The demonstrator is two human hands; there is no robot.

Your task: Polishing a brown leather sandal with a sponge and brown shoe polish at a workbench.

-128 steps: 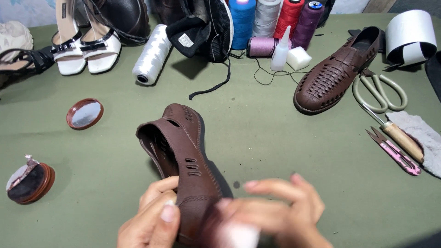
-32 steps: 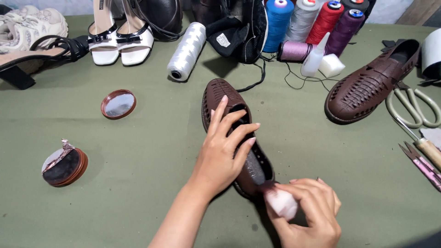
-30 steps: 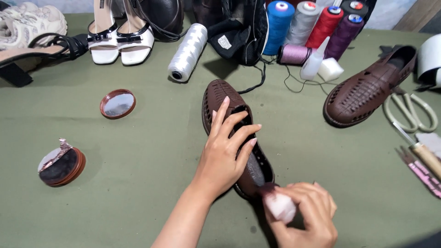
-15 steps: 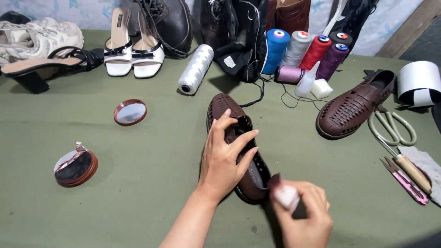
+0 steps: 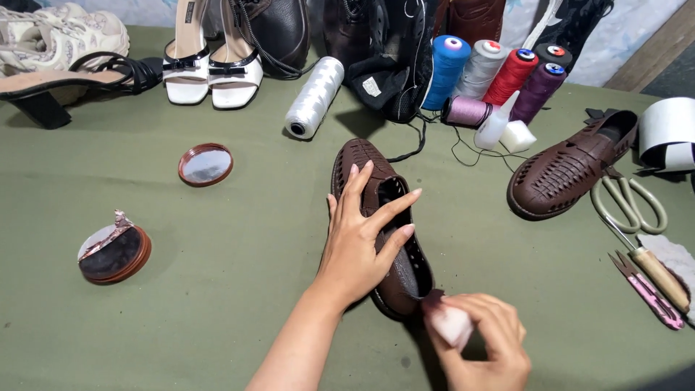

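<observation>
Two hands work on one brown woven shoe [image 5: 380,217] lying near the middle of the green counter [image 5: 239,289]. The left hand [image 5: 358,239] rests flat on the shoe's upper, fingers spread wide. At five o'clock from it, the right hand [image 5: 481,340] pinches a pale cloth pad [image 5: 450,324] against the shoe's heel. The matching shoe [image 5: 568,170] sits at two o'clock, an open polish tin [image 5: 114,252] at nine o'clock.

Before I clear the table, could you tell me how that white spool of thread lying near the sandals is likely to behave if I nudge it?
The white spool lies on its side on the green table, so it would probably roll sideways rather than slide. It looks densely wound, so likely firm and fairly heavy for its size. The glossy thread may feel a little slippery.
</observation>
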